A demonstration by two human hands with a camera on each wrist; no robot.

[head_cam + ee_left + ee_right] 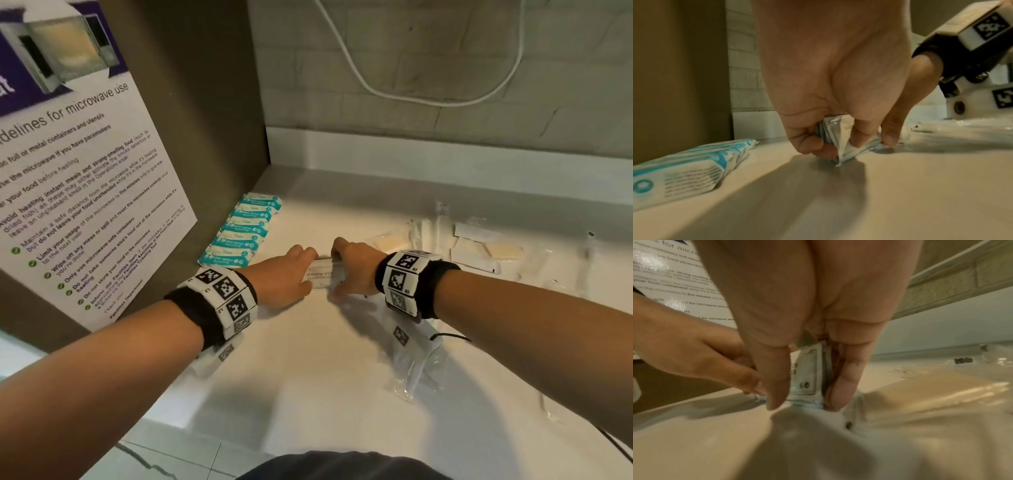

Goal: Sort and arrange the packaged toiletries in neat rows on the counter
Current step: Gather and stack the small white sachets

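Two hands [322, 270], six wipe packs [239, 233]

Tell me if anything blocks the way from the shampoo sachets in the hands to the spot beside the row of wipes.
Nothing visible does. The left hand and right hand hold the shampoo sachets on edge on the counter. The strip of counter between them and the wet wipe packs looks bare. The clear wrapped items lie on the opposite side.

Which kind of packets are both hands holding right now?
The shampoo sachets, a white stack gripped on edge between left hand and right hand; the blue wet-wipe packs lie untouched by the wall.
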